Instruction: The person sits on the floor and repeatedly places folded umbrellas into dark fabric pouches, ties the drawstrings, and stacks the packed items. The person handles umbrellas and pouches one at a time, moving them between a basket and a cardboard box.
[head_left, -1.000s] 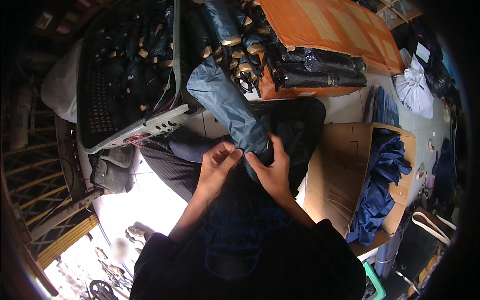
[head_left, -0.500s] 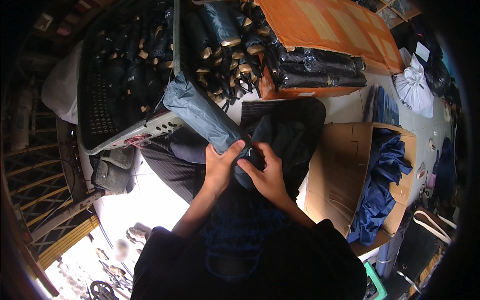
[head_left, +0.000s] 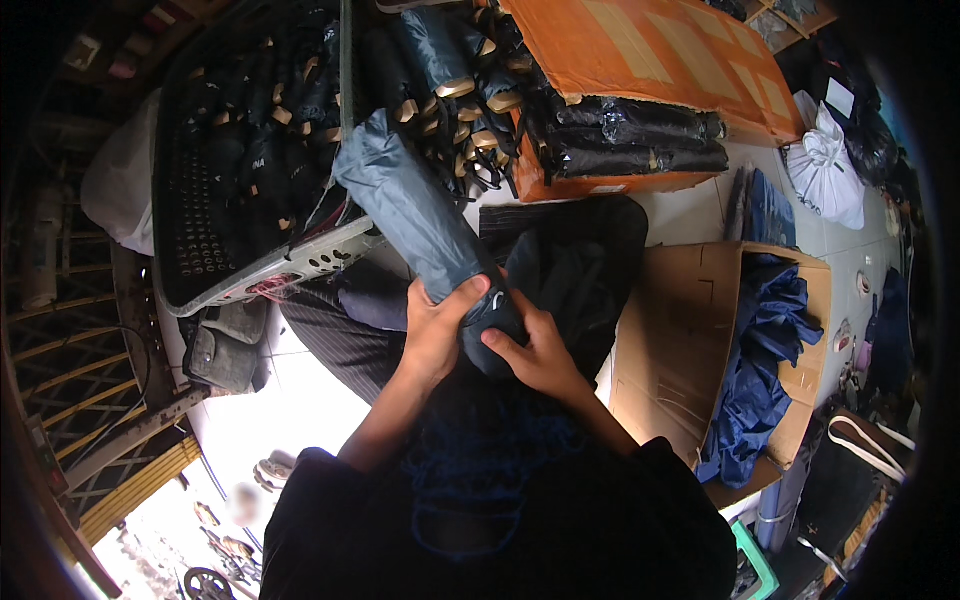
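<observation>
A blue-grey folded umbrella (head_left: 420, 215) slants above my lap, its far end up beside the rim of the basket. Around its near part my left hand (head_left: 433, 325) is closed, with the thumb lying across the fabric. My right hand (head_left: 535, 345) grips the same end from the other side, its thumb pressed on the cloth below a small white mark. The fingers under the umbrella are hidden. Loose dark cloth (head_left: 555, 265) lies over my lap just beyond my right hand.
At the left a dark perforated basket (head_left: 205, 240) holds many folded umbrellas; more with tan handle ends (head_left: 455, 88) are heaped beside it. An orange carton (head_left: 660, 50) with black wrapped bundles stands behind. To the right, an open cardboard box (head_left: 670, 350) contains blue fabric (head_left: 760, 370).
The umbrella's far end has swung slightly up and right, toward a steeper slant. My right hand's fingers have slid further round its side, and the white mark shows more.
</observation>
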